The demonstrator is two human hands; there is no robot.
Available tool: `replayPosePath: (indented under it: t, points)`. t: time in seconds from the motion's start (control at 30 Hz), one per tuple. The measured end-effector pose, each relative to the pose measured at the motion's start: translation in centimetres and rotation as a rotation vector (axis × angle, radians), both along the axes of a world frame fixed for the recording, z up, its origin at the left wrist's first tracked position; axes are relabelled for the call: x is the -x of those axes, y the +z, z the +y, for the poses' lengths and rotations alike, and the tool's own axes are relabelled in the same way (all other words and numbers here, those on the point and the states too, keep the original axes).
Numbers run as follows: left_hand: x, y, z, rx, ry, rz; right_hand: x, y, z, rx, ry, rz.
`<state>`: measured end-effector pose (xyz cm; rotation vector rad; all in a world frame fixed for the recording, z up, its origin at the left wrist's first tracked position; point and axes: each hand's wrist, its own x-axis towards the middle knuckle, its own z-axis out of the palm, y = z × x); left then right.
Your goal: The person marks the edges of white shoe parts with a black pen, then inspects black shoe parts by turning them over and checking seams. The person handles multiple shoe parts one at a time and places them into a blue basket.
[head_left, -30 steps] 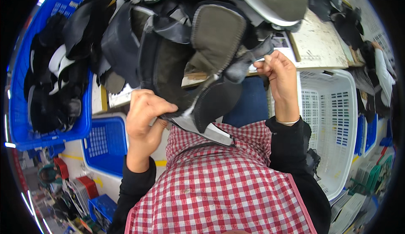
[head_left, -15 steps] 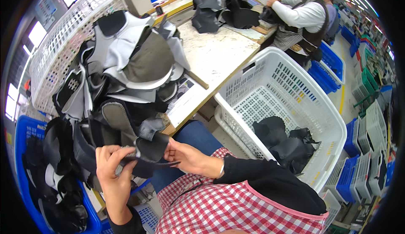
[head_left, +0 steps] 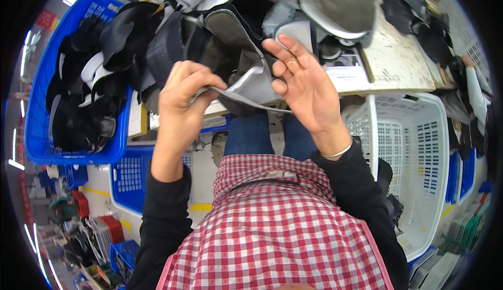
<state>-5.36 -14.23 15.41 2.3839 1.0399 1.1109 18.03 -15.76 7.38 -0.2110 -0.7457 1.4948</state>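
My left hand [head_left: 183, 99] pinches the edge of a grey and black shoe-upper piece [head_left: 250, 87] between thumb and fingers. The piece spreads to the right above my lap, its pale grey lining facing up. My right hand [head_left: 309, 88] is open at its far end, palm showing and fingers stretched out; whether it touches the piece, I cannot tell. Just beyond both hands lies a heap of black and grey shoe uppers [head_left: 343, 7] on the worktable [head_left: 393, 62]. One upper with a curved, stitched edge [head_left: 225, 25] stands up behind the held piece.
At left, a blue crate [head_left: 112, 151] holds several black uppers. A white basket [head_left: 437, 148] stands at my right with black pieces inside. Another blue crate [head_left: 128, 177] sits lower left on the floor. Beyond the table's right end, a person in white sleeves [head_left: 477, 93] works.
The view has swung left and downward. My right hand's fingers were bent at the piece's edge and are now spread out. My left hand still grips the piece, whose pale lining now shows.
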Motion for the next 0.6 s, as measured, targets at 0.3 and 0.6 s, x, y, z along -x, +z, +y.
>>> replayPosePath:
  t: [0.3,0.6]
  points:
    - [1.8,-2.8,0.8,0.013,0.008,-0.044,0.7,2.4,4.8,-0.745,-0.594,-1.723]
    - [3.3,-5.5,0.6,0.042,0.055,-0.105,-0.3,1.0,4.9,-0.887,-0.607,-1.603]
